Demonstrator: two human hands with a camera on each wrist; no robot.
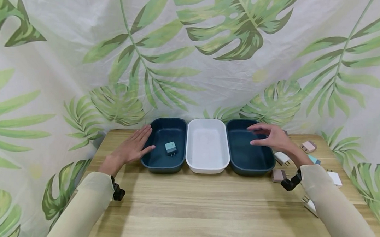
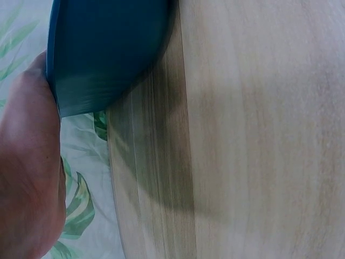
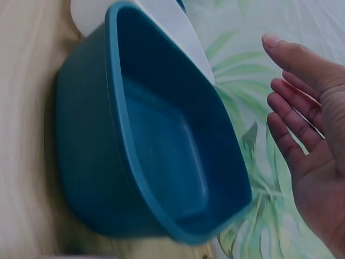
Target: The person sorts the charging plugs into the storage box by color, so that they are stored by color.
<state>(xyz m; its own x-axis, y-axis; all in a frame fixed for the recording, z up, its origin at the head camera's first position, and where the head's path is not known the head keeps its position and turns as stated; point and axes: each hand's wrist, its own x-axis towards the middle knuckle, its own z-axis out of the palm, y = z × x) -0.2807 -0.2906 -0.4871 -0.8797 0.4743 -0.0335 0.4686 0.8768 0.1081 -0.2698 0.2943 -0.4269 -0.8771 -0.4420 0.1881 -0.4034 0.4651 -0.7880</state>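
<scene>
In the head view, three smooth, deep bins stand in a row on the pale wooden surface [image 1: 186, 212]. The white bin with round corners [image 1: 208, 144] is in the middle; the left dark blue bin [image 1: 162, 169] is at its 9 o'clock, and the right dark blue bin [image 1: 252, 170] is at its 3 o'clock. A small, boxy, light-and-dark-blue plug [image 1: 170, 148] lies inside the left dark blue bin, a bit toward 5 o'clock, with two metal prongs pointing to 6 o'clock. The left hand [image 1: 133, 146] is at that bin's 9 o'clock rim; its grip is spread, with straight fingers and the thumb out. The right hand [image 1: 270, 136] is up over the 2 o'clock side of the right dark blue bin; its grip is spread too, thumb and fingers well apart. Just past that bin, a boxy white plug [image 1: 282, 158] sits near 3 o'clock and a boxy pink-brown plug [image 1: 278, 175] near 4 o'clock. More small plugs lie farther toward 3 and 4 o'clock, some partly hidden by the right arm.
</scene>
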